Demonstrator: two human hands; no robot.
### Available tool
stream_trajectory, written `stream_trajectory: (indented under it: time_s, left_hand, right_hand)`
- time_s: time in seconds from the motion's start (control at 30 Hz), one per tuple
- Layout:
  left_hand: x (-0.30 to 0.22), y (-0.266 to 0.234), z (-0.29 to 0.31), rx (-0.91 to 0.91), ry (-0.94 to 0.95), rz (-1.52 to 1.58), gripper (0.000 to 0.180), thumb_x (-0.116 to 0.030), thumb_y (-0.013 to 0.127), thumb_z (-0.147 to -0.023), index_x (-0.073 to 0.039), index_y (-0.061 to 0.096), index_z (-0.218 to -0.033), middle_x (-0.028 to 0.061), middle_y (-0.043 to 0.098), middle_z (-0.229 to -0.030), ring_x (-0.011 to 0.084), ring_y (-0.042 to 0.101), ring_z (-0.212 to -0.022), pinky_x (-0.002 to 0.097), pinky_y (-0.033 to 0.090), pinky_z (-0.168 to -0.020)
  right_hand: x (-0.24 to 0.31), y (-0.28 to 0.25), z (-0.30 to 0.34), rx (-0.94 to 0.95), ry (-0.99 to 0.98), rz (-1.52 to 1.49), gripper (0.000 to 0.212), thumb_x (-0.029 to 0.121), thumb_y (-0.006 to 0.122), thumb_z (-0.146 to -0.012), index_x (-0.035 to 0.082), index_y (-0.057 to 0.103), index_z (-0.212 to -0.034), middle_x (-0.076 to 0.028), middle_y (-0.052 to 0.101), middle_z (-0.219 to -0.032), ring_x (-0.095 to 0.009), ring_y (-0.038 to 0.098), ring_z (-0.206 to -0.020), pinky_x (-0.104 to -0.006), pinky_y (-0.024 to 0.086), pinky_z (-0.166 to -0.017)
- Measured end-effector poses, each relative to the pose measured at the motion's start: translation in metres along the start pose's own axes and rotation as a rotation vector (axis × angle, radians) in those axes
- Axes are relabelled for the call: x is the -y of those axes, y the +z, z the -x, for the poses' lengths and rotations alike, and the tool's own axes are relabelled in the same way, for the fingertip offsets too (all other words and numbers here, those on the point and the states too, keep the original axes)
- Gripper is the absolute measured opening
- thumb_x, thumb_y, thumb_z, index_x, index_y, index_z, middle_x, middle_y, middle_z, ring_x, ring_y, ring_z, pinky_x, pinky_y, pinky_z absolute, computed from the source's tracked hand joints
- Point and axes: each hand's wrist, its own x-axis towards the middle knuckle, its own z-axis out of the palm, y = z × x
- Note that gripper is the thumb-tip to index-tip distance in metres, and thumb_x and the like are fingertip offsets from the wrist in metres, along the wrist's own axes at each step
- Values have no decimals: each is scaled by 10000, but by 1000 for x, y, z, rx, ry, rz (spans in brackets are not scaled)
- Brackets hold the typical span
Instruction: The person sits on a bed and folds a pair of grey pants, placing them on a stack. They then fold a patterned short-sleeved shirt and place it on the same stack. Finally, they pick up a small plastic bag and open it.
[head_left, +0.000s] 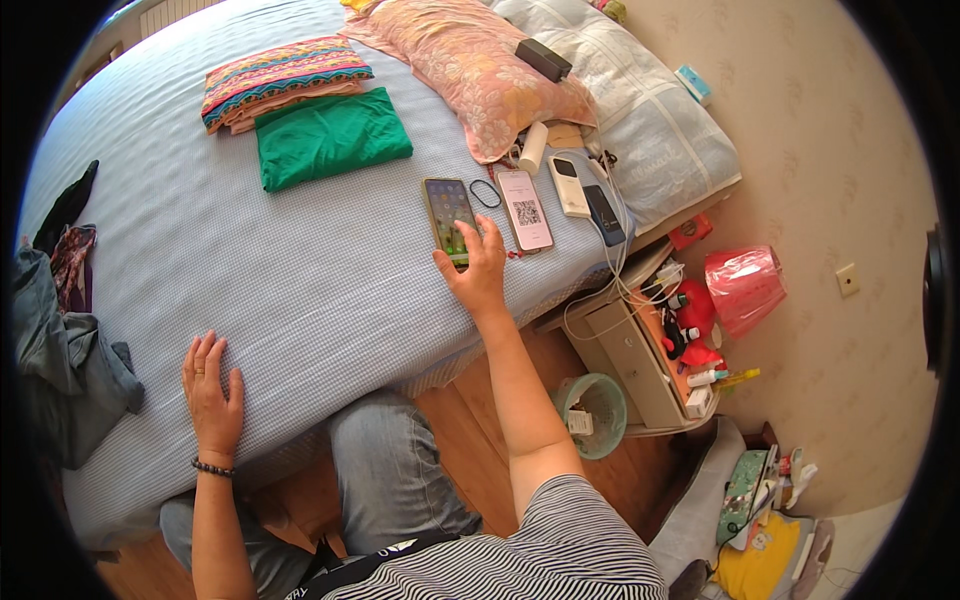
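Nearest the camera was one striped shirt point(590, 535), with one denim-clad knee point(385, 450) ahead of it, raised close to the near edge of the bed point(330, 275).

Left hand point(212, 410): placed palm down on the bed, inboard of the near edge, fingers pointing away from the body. Its fingers were extended and slightly separated, the thumb set apart; it held nothing. One ring point(199, 372) was on a finger and one beaded bracelet point(213, 467) encircled the wrist.

Right hand point(478, 275): arm extended forward across the near edge, palm downward, over the lower part of one dark-framed phone point(446, 205). Its thumb and fingers were spread wide, with the fingers bent above the lit screen; fingertip contact could not be determined. The phone lay screen up on the bed, inboard of the near edge, toward the pillow end.

Items between that phone and the corner where the near edge met the pillow end:
- one black cord loop point(484, 193);
- one pink-screened phone point(525, 210), making two phones with lit screens;
- one white device point(569, 187) with a dark panel;
- one dark blue slab point(604, 216).

One white cylinder point(533, 148) lay beside one floral pillow point(450, 65), which carried one black box point(543, 60). Two folded cloths, one patterned cloth point(285, 80) and one green cloth point(335, 138), lay farther from the near edge. One green translucent bin point(610, 425) stood on the floor beyond that edge.
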Motion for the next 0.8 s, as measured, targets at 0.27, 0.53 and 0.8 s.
stream_trajectory:
  time_s: [0.27,0.53,0.8]
  left_hand:
    - [-2,-4,-2,-5,7,10,427,-136,557,-873,-73,507,-1292,66,433,-1421,273,306,-1372,416,246,-1137]
    - [-1,-2,-1,-22,10,10,423,-127,557,-868,-60,512,-1284,70,439,-1416,275,313,-1368,415,250,-1132]
    - [-1,-2,-1,-26,9,33,425,-126,561,-861,-61,518,-1279,74,444,-1411,281,316,-1366,419,255,-1128]
  right_hand:
    - [-1,-2,-1,-40,19,-97,629,502,680,-792,29,576,-1194,-234,399,-1337,-396,342,-1288,-511,287,-1042]
    - [-2,1,-1,-28,50,27,701,577,663,-773,41,572,-1216,-239,400,-1328,-413,322,-1297,-540,273,-1034]
    - [0,6,-4,26,41,207,764,663,605,-767,80,551,-1258,-220,394,-1340,-405,260,-1338,-587,234,-1034]
